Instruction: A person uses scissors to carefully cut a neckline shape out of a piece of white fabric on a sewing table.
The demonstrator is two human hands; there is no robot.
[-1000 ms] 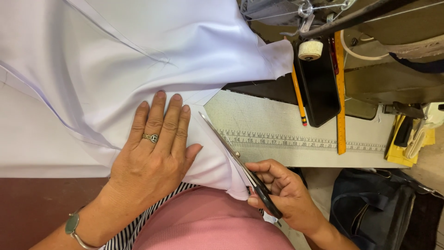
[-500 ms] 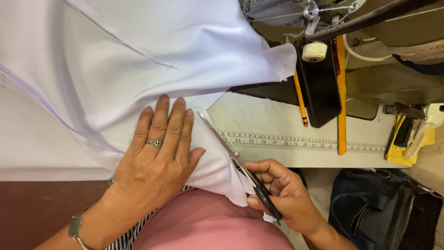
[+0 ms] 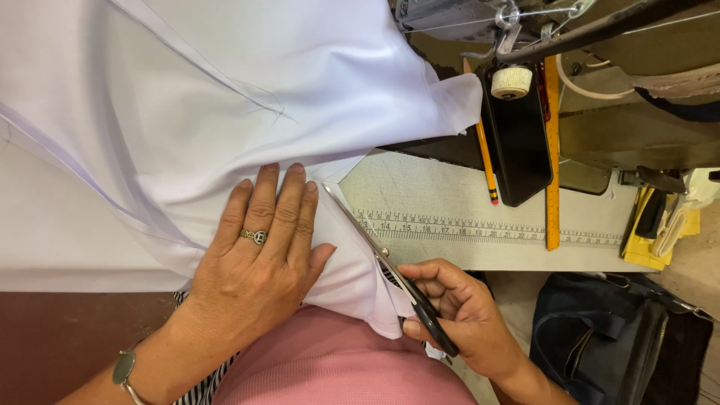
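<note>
Left hand (image 3: pixel 259 259) flat, palm down on white fabric (image 3: pixel 225 97), fingers stretched out and close together, thumb splayed toward the right; gripping nothing, just pressing the cloth down near its lower edge. Ring on one finger, bracelet (image 3: pixel 124 371) at the wrist. Right hand (image 3: pixel 461 315) curled round the black handles of scissors (image 3: pixel 390 274), fingers through and around the loops, closed on them. Blades long and silvery, running up-left along the fabric edge, tip just beside the left index finger; blades nearly together, exact gap hard to tell. Fabric spread over most of the table's left side, lower corner hanging toward the lap over pink garment (image 3: pixel 337 367). Printed ruler scale (image 3: pixel 480 229) on the table surface just right of the scissors. Beyond it, black phone-like slab (image 3: pixel 517 142) lying flat, pencil (image 3: pixel 486 161) touching its left side, yellow ruler (image 3: pixel 553 150) along its right. White round knob (image 3: pixel 511 81) of sewing machine at top. Dark bag (image 3: pixel 615 337) on floor, lower right. Yellow item (image 3: pixel 652 232) at table's right end.
</note>
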